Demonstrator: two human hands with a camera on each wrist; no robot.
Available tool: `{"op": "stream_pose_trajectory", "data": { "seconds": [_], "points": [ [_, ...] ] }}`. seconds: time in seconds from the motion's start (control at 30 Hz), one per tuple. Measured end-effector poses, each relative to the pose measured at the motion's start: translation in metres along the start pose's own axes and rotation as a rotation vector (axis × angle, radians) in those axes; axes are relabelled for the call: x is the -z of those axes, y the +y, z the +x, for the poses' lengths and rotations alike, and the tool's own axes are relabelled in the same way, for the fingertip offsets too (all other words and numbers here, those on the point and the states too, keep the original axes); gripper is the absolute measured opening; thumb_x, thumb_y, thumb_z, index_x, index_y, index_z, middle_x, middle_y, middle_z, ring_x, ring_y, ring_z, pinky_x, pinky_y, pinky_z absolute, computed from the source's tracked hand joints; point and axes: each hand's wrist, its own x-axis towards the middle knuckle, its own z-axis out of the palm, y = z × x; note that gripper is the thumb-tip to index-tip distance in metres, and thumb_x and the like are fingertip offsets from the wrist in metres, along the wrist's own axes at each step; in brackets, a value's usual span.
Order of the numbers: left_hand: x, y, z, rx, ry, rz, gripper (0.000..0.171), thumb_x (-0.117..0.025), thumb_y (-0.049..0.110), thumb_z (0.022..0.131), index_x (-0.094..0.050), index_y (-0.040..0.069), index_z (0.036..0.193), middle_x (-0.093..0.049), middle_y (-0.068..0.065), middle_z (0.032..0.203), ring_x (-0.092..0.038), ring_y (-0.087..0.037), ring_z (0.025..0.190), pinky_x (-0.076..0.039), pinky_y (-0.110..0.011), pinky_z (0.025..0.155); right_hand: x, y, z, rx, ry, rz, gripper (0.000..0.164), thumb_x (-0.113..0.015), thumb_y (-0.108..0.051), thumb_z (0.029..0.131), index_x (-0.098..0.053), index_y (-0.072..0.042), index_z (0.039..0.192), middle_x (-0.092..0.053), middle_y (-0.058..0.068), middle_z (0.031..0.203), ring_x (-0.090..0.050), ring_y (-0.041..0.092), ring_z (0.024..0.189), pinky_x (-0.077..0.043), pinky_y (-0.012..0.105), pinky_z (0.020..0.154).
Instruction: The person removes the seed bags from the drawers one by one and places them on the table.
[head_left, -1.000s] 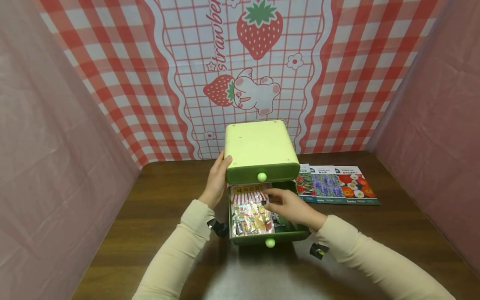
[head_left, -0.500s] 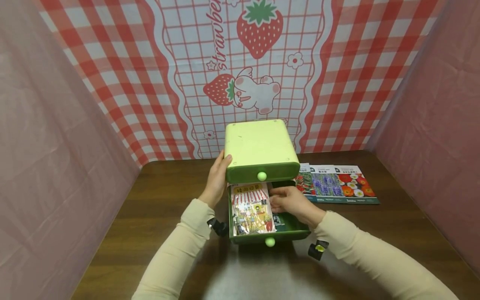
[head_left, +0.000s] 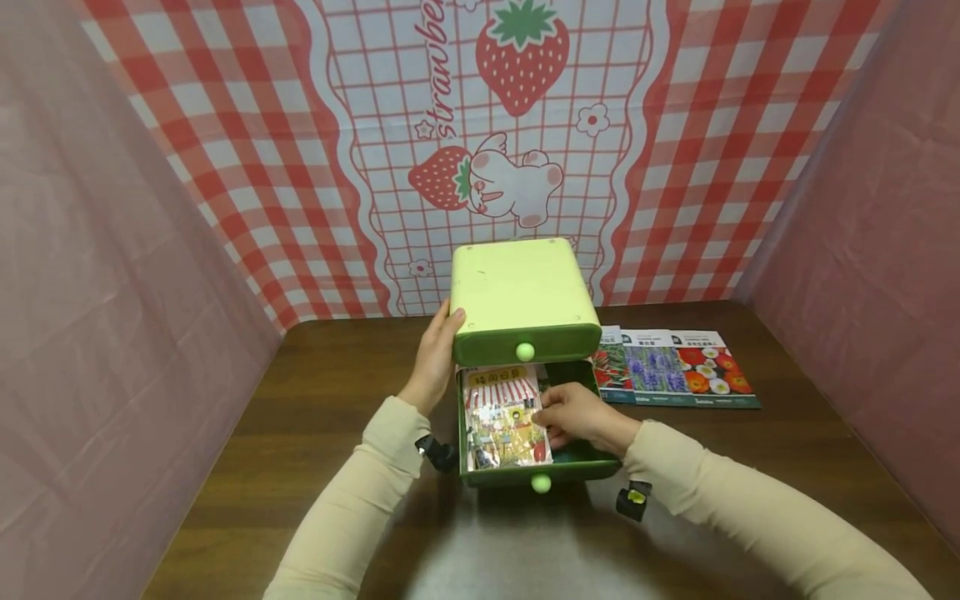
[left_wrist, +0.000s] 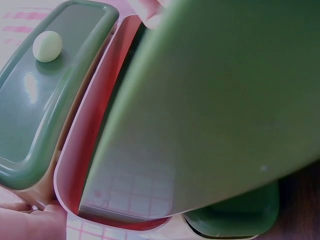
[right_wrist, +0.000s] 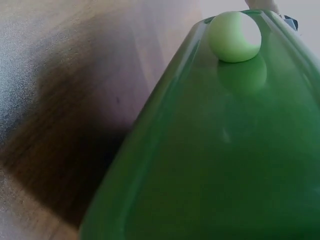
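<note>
A small two-drawer box has a pale yellow-green top and a green upper drawer front with a round knob. My left hand lies along its left side, thumb at the front corner. The lower drawer is pulled out; its green front fills much of the right wrist view. A shiny packet with a striped awning picture lies in its left half. My right hand reaches inside and pinches the packet's right edge, fingers partly hidden by it.
Several flower-picture packets overlap on the wooden table, right of the box. A red checked strawberry cloth hangs behind. Pink fabric walls stand at both sides.
My right hand drew back from over the packet to its right side, then dipped lower and came to its edge. The left hand and the box have stayed in place.
</note>
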Motion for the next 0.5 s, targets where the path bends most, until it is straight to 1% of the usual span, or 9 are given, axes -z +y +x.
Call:
{"op": "stream_pose_trajectory", "data": {
  "seconds": [0.07,0.13,0.27,0.33,0.5],
  "points": [
    [-0.0003,0.0004,-0.0002,0.002,0.003,0.003,0.069,-0.046,0.041,0.101,-0.015,0.020,0.159,-0.023,-0.007,0.163,-0.054,-0.026,0.121,-0.040,-0.043,0.112,-0.0003,-0.0006,0.0003,0.009,0.017,-0.008,0.010,-0.059,-0.008,0.095,-0.061,0.001,0.096,-0.057,0.004,0.075,-0.057,0.012,0.062,-0.058,0.029,0.059],
    [-0.0003,0.0007,-0.0002,-0.003,0.007,0.018,0.068,-0.046,0.042,0.102,-0.015,0.021,0.159,-0.024,-0.006,0.162,-0.057,-0.020,0.116,-0.040,-0.041,0.112,0.0000,-0.0019,0.0005,0.013,0.039,-0.011,0.012,-0.058,-0.009,0.096,-0.062,0.002,0.100,-0.055,0.004,0.073,-0.056,0.012,0.062,-0.057,0.029,0.059],
    [0.0000,0.0011,-0.0005,-0.010,0.011,0.043,0.067,-0.045,0.043,0.102,-0.016,0.021,0.159,-0.029,-0.006,0.160,-0.062,-0.011,0.092,-0.044,-0.041,0.107,0.0026,-0.0053,-0.0005,0.028,0.076,-0.027,0.020,-0.055,-0.009,0.098,-0.063,0.005,0.110,-0.053,0.004,0.072,-0.054,0.013,0.064,-0.057,0.030,0.062],
    [0.0002,0.0011,-0.0006,-0.012,0.008,0.057,0.068,-0.045,0.044,0.102,-0.015,0.021,0.159,-0.028,-0.007,0.160,-0.061,-0.008,0.087,-0.044,-0.041,0.107,0.0039,-0.0071,-0.0017,0.031,0.090,-0.017,0.024,-0.055,-0.009,0.098,-0.062,0.007,0.115,-0.055,0.005,0.076,-0.055,0.013,0.066,-0.057,0.030,0.063],
    [0.0003,0.0005,-0.0007,-0.008,0.004,0.058,0.068,-0.044,0.044,0.102,-0.015,0.021,0.159,-0.028,-0.007,0.160,-0.061,-0.007,0.088,-0.045,-0.041,0.107,0.0079,-0.0092,-0.0068,0.031,0.097,0.019,0.037,-0.056,-0.011,0.098,-0.057,0.010,0.128,-0.063,0.011,0.095,-0.056,0.012,0.075,-0.057,0.029,0.068]
  ]
}}
